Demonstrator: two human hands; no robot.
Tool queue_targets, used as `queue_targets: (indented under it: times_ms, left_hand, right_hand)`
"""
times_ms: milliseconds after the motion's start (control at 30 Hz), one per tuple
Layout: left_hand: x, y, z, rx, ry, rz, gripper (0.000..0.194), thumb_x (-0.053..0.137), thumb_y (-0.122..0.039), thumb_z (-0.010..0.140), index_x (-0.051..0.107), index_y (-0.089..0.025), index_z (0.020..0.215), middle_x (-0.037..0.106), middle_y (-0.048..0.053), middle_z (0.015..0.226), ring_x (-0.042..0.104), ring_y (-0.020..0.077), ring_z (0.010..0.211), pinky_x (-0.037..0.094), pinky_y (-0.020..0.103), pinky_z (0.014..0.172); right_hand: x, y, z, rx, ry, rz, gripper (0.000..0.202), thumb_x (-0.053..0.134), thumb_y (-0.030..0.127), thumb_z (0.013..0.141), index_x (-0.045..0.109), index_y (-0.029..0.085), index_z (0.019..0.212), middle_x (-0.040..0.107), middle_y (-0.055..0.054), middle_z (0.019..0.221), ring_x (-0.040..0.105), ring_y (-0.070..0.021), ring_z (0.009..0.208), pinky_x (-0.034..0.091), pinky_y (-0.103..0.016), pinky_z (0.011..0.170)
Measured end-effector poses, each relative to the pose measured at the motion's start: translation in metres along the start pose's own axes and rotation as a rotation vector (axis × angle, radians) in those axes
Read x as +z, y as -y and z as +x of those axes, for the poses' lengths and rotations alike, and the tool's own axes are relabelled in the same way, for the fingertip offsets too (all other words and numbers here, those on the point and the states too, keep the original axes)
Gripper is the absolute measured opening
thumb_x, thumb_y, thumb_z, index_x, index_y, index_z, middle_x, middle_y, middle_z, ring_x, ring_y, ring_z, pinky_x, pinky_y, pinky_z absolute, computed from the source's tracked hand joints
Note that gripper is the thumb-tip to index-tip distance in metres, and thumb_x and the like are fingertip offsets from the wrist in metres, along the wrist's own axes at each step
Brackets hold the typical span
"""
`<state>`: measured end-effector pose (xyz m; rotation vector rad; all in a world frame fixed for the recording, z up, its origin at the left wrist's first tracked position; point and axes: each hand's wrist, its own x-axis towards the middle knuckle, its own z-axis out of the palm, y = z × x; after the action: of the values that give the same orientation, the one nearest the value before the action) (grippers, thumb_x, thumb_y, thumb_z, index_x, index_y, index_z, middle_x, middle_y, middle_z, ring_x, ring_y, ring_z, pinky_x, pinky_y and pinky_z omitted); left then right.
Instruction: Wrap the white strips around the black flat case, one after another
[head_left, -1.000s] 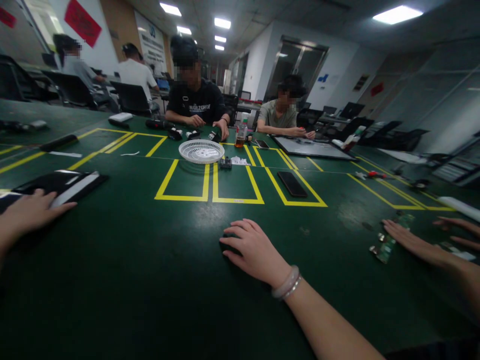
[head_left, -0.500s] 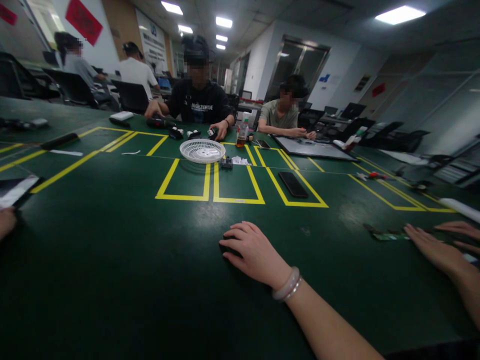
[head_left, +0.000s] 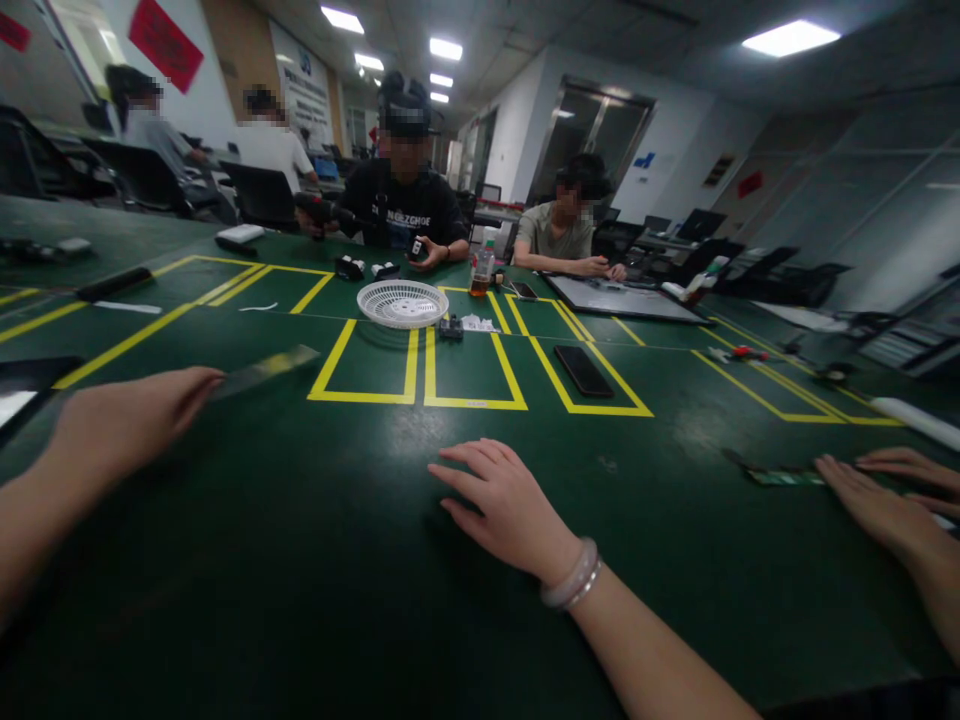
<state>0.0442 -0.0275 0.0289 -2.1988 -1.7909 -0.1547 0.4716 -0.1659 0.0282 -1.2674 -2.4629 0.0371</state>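
One green table (head_left: 345, 600), with one apparently transparent strip (head_left: 264, 374) in the left hand (head_left: 131, 418)

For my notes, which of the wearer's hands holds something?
The left hand: it pinches a blurred, flat strip. The right hand, palm down, visibly holds nothing.

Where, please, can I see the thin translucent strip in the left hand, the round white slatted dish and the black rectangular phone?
Thin translucent strip (head_left: 267, 372): head view, its exposed middle.
Round white slatted dish (head_left: 374, 302): head view, its slatted left side.
Black rectangular phone (head_left: 584, 371): head view, middle of its upper face.
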Motion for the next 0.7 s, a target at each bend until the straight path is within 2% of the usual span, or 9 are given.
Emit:
queue_targets:
  times_ms: [33, 100, 200, 300, 367, 467, 533, 600, 700]
  left_hand:
    - [-0.006, -0.023, -0.004, 0.121, 0.009, -0.003, 0.052, 0.023, -0.047, 0.103, 0.057, -0.017, 0.13, 0.068, 0.004, 0.11, 0.064, 0.02, 0.082, 0.046, 0.028, 0.071]
    - [-0.014, -0.066, -0.015, 0.454, -0.034, -0.063, 0.042, 0.029, -0.036, 0.104, 0.062, -0.019, 0.123, 0.07, 0.002, 0.102, 0.064, 0.0173, 0.081, 0.043, 0.024, 0.069]
    - [-0.017, -0.116, -0.036, 0.877, -0.232, -0.149, 0.035, 0.034, -0.015, 0.099, 0.065, -0.022, 0.115, 0.069, 0.002, 0.085, 0.058, 0.014, 0.066, 0.036, 0.026, 0.061]
    - [-0.018, -0.144, -0.055, 1.096, -0.343, -0.195, 0.032, 0.042, -0.009, 0.095, 0.061, -0.02, 0.118, 0.067, 0.002, 0.081, 0.053, 0.0135, 0.06, 0.033, 0.028, 0.058]
    - [-0.017, -0.15, -0.061, 1.152, -0.358, -0.217, 0.032, 0.046, -0.009, 0.094, 0.059, -0.019, 0.122, 0.067, 0.002, 0.08, 0.051, 0.0131, 0.059, 0.034, 0.028, 0.058]
    - [-0.014, -0.141, -0.052, 1.108, -0.383, -0.237, 0.038, 0.046, -0.009, 0.095, 0.056, -0.021, 0.129, 0.069, 0.002, 0.088, 0.057, 0.0139, 0.068, 0.039, 0.027, 0.064]
    - [-0.011, -0.124, -0.036, 0.983, -0.379, -0.248, 0.036, 0.047, -0.015, 0.098, 0.055, -0.022, 0.132, 0.07, 0.002, 0.098, 0.061, 0.0157, 0.08, 0.043, 0.027, 0.071]
    - [-0.009, -0.097, -0.018, 0.769, -0.311, -0.236, 0.034, 0.046, -0.029, 0.1, 0.057, -0.019, 0.13, 0.069, 0.005, 0.107, 0.063, 0.0192, 0.094, 0.046, 0.03, 0.08]
    - [0.001, -0.039, 0.003, 0.328, -0.179, -0.142, 0.056, 0.031, -0.05, 0.103, 0.055, -0.008, 0.131, 0.063, 0.012, 0.118, 0.059, 0.0265, 0.109, 0.047, 0.042, 0.094]
  right_hand:
    - [0.0, 0.0, 0.0, -0.002, -0.019, 0.005, 0.042, 0.058, 0.025, 0.094, 0.054, 0.026, 0.136, 0.056, -0.007, 0.14, 0.05, -0.024, 0.127, 0.036, -0.046, 0.11]
    - [0.0, 0.002, 0.0, -0.016, -0.045, 0.02, 0.05, 0.06, 0.028, 0.093, 0.049, 0.025, 0.141, 0.051, -0.008, 0.145, 0.047, -0.0245, 0.131, 0.034, -0.045, 0.112]
    - [0.002, 0.006, 0.0, -0.055, -0.022, 0.059, 0.064, 0.066, 0.04, 0.089, 0.043, 0.023, 0.145, 0.052, -0.009, 0.145, 0.046, -0.0251, 0.132, 0.031, -0.045, 0.114]
    - [0.006, 0.012, 0.0, -0.086, 0.055, 0.097, 0.064, 0.069, 0.042, 0.086, 0.047, 0.022, 0.143, 0.065, -0.007, 0.126, 0.056, -0.0231, 0.117, 0.036, -0.042, 0.108]
    - [0.008, 0.015, 0.001, -0.101, 0.113, 0.094, 0.045, 0.063, 0.033, 0.091, 0.056, 0.023, 0.134, 0.071, -0.004, 0.108, 0.062, -0.0203, 0.101, 0.042, -0.038, 0.098]
    - [0.008, 0.016, 0.001, -0.067, 0.153, 0.079, 0.029, 0.049, 0.02, 0.098, 0.064, 0.024, 0.123, 0.072, -0.003, 0.095, 0.065, -0.0174, 0.086, 0.045, -0.033, 0.081]
    - [0.005, 0.013, 0.0, 0.019, 0.112, 0.105, 0.029, 0.046, 0.02, 0.1, 0.064, 0.025, 0.122, 0.072, -0.003, 0.094, 0.065, -0.0167, 0.081, 0.045, -0.031, 0.073]
    - [0.003, 0.007, -0.001, 0.13, 0.016, 0.177, 0.029, 0.046, 0.024, 0.1, 0.064, 0.025, 0.123, 0.072, -0.003, 0.096, 0.065, -0.0168, 0.08, 0.046, -0.03, 0.071]
    - [0.002, -0.004, -0.001, 0.295, -0.159, 0.386, 0.029, 0.048, 0.027, 0.1, 0.066, 0.026, 0.123, 0.073, -0.004, 0.099, 0.066, -0.0171, 0.08, 0.049, -0.031, 0.072]
